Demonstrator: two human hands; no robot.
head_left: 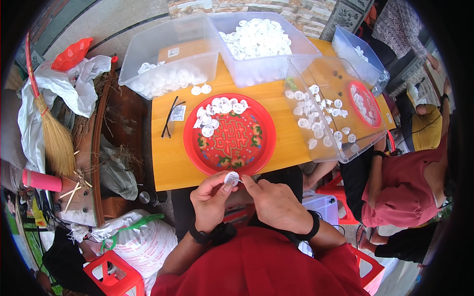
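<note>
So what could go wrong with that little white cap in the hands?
The small white cap is pinched only at fingertips between the left hand and right hand, off the table's edge, so it might drop to the floor. The red tray sits near that edge; a bump could spill its caps.

Glossy red plastic tray [261, 148] on smooth wooden table [168, 163].

Orange wooden table [173, 163] at centre, daylight on top. Behind table: patterned stone-tile wall [296, 12]. Left of table: dark wooden bench [106, 148], straw broom [54, 133], white plastic sacks [143, 241]. Below-left of table: red plastic stool [111, 276]. Right of table: 2nd red stool [335, 190].
</note>
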